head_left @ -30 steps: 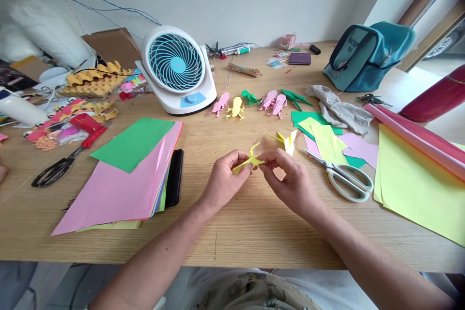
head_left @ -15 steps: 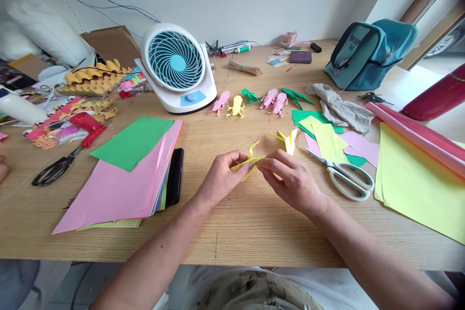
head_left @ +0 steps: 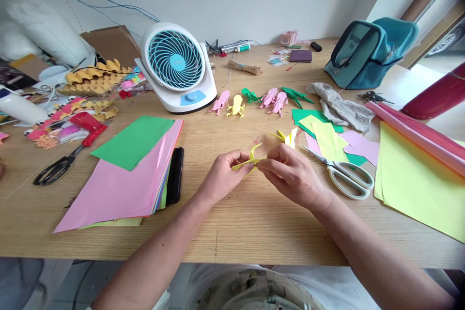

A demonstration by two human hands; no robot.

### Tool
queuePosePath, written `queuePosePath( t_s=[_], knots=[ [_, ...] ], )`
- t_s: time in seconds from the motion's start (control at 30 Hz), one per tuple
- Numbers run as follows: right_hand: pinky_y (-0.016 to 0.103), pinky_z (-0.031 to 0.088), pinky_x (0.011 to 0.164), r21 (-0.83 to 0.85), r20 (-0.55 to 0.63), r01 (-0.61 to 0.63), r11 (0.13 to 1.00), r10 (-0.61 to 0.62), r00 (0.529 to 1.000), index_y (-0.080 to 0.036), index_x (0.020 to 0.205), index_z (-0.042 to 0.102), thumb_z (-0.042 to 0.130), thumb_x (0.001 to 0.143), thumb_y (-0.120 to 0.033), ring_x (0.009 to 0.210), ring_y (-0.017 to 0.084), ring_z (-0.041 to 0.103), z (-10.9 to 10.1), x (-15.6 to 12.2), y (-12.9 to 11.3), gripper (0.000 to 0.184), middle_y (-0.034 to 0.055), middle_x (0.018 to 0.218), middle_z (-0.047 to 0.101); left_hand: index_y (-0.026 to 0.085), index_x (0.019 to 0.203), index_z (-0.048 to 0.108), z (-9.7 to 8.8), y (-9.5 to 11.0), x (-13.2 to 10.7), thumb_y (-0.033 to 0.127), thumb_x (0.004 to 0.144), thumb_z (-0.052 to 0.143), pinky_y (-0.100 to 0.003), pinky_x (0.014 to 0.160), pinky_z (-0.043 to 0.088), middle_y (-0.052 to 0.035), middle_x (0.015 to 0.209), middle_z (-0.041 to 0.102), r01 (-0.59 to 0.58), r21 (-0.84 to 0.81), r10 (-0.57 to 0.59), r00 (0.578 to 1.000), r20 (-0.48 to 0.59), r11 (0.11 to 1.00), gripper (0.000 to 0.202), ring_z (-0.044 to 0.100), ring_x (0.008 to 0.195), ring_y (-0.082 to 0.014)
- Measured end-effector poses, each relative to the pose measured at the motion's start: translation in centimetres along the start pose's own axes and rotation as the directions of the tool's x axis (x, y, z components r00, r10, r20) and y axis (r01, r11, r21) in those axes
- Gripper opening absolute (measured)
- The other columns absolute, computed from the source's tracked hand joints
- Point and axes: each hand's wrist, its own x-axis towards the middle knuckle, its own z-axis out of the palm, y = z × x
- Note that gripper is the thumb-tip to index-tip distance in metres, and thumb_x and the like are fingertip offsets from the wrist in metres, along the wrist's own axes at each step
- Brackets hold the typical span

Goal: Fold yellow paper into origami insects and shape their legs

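One folded paper (head_left: 254, 160): pinched by left hand (head_left: 224, 173) and right hand (head_left: 298, 177).
Scissors (head_left: 330, 165): on bench (head_left: 254, 227), right of right hand.

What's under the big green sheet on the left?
A pink sheet shows beneath the green sheet, with other coloured paper edges below; what the sheets cover cannot be seen.

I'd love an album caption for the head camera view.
Left hand and right hand pinch folded yellow paper at a wooden table, near small paper figures.
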Motion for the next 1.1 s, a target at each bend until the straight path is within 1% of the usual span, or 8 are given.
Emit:
queuePosePath(
  t_s=[0.17, 0.37, 0.5, 0.63, 0.77, 0.87, 0.97, 1.1],
  knots=[
    [0.029, 0.044, 0.063, 0.096, -0.018, -0.058, 0.994, 0.060, 0.998, -0.019, 0.095, 0.065, 0.056, 0.093, -0.013, 0.073, 0.015, 0.051, 0.2, 0.0, -0.1, 0.010, 0.0050, 0.085, 0.052, 0.014, 0.088, 0.072, 0.1, 0.2, -0.2, 0.035, 0.086, 0.065, -0.024, 0.073, 0.044, -0.0017, 0.083, 0.070, 0.027, 0.009, -0.027, 1.000, -0.003, 1.000, 0.023, 0.060, 0.079, -0.0143],
    [0.030, 0.045, 0.066, 0.254, -0.075, -0.167, 0.953, 0.192, 0.979, -0.020, 0.092, 0.062, 0.059, 0.090, -0.013, 0.076, 0.015, 0.052, 0.6, 0.2, -0.5, 0.008, 0.0034, 0.085, 0.052, 0.014, 0.083, 0.073, 0.3, 0.7, -0.4, 0.024, 0.084, 0.063, -0.024, 0.075, 0.046, -0.0011, 0.080, 0.071, -0.001, 0.072, 0.006, 0.998, -0.062, 0.997, 0.014, 0.063, 0.079, -0.0146],
    [0.032, 0.046, 0.067, 0.311, -0.063, -0.279, 0.909, 0.313, 0.948, -0.022, 0.089, 0.061, 0.058, 0.089, -0.013, 0.078, 0.017, 0.052, 0.7, 0.3, -0.9, 0.010, 0.0033, 0.084, 0.053, 0.015, 0.081, 0.071, 0.4, 1.0, -0.6, 0.022, 0.083, 0.063, -0.023, 0.073, 0.047, -0.0007, 0.079, 0.071, -0.045, 0.133, 0.059, 0.993, -0.105, 0.990, 0.012, 0.064, 0.076, -0.0140],
    [0.032, 0.045, 0.064, 0.325, -0.070, -0.357, 0.876, 0.399, 0.914, -0.022, 0.085, 0.059, 0.058, 0.086, -0.012, 0.074, 0.016, 0.050, 0.8, 0.4, -1.0, 0.010, 0.0029, 0.083, 0.052, 0.016, 0.083, 0.070, 0.4, 1.1, -0.7, 0.023, 0.085, 0.063, -0.023, 0.073, 0.047, -0.0003, 0.080, 0.071, -0.139, 0.214, 0.159, 0.984, -0.077, 0.967, 0.010, 0.062, 0.074, -0.0127],
    [0.032, 0.045, 0.066, 0.339, -0.079, -0.371, 0.865, 0.419, 0.904, -0.022, 0.084, 0.058, 0.056, 0.085, -0.010, 0.075, 0.016, 0.050, 0.7, 0.4, -1.0, 0.012, 0.0039, 0.086, 0.054, 0.017, 0.085, 0.069, 0.4, 1.0, -0.8, 0.021, 0.082, 0.069, -0.023, 0.073, 0.046, -0.0001, 0.079, 0.068, -0.224, 0.279, 0.248, 0.967, -0.056, 0.934, 0.006, 0.060, 0.074, -0.0125],
    [0.032, 0.044, 0.065, 0.343, -0.082, -0.365, 0.866, 0.414, 0.906, -0.021, 0.083, 0.058, 0.057, 0.085, -0.009, 0.075, 0.016, 0.049, 0.6, 0.4, -1.1, 0.012, 0.0039, 0.085, 0.054, 0.017, 0.084, 0.067, 0.5, 1.0, -0.9, 0.021, 0.084, 0.067, -0.023, 0.073, 0.046, -0.0002, 0.078, 0.067, -0.249, 0.313, 0.284, 0.956, -0.073, 0.917, 0.003, 0.060, 0.074, -0.0122],
    [0.032, 0.045, 0.065, 0.344, -0.083, -0.365, 0.865, 0.415, 0.906, -0.021, 0.084, 0.059, 0.057, 0.085, -0.009, 0.075, 0.016, 0.049, 0.6, 0.5, -1.1, 0.012, 0.0040, 0.085, 0.054, 0.018, 0.085, 0.068, 0.6, 0.9, -0.9, 0.021, 0.087, 0.063, -0.024, 0.074, 0.046, -0.0010, 0.080, 0.068, -0.246, 0.314, 0.285, 0.955, -0.084, 0.917, 0.006, 0.061, 0.075, -0.0125],
    [0.032, 0.045, 0.065, 0.339, -0.088, -0.362, 0.868, 0.412, 0.907, -0.021, 0.084, 0.059, 0.057, 0.085, -0.010, 0.075, 0.016, 0.050, 0.7, 0.6, -1.3, 0.012, 0.0038, 0.084, 0.054, 0.018, 0.084, 0.068, 0.7, 0.7, -0.8, 0.020, 0.086, 0.063, -0.023, 0.074, 0.047, -0.0010, 0.080, 0.067, -0.206, 0.282, 0.243, 0.964, -0.104, 0.937, 0.005, 0.060, 0.075, -0.0122]
  ],
)
